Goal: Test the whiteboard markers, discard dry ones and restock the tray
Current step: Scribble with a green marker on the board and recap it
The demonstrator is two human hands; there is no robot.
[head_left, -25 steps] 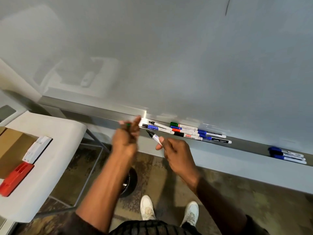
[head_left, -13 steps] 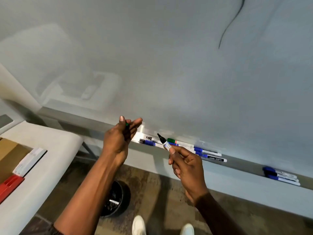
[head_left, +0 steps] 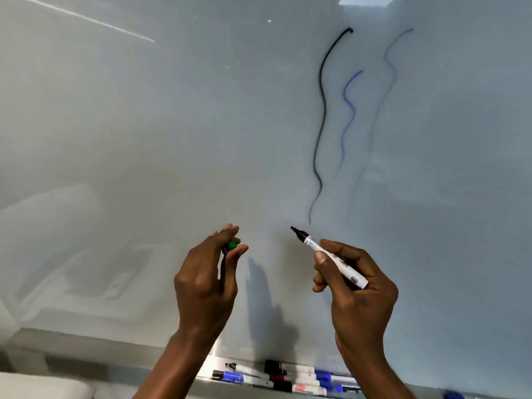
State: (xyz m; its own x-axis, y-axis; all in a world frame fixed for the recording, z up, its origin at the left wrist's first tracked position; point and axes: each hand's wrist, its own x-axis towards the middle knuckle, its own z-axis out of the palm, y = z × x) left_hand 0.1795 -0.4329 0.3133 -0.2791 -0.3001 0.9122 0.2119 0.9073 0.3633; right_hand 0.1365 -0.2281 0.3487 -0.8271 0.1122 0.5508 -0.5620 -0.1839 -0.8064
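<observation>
now right hand [head_left: 359,298] grip tight around uncapped marker [head_left: 331,256], left hand [head_left: 204,283] grip around green cap [head_left: 232,245]

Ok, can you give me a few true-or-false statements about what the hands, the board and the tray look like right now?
1. The right hand holds an uncapped marker. True.
2. The left hand is empty. False: it pinches a small green piece, probably a cap.
3. Three wavy lines mark the board. True: one black, one blue, one faint.
4. The tray has nothing in it. False: several markers lie there.
5. The held marker's tip is red. False: it looks black.
</observation>
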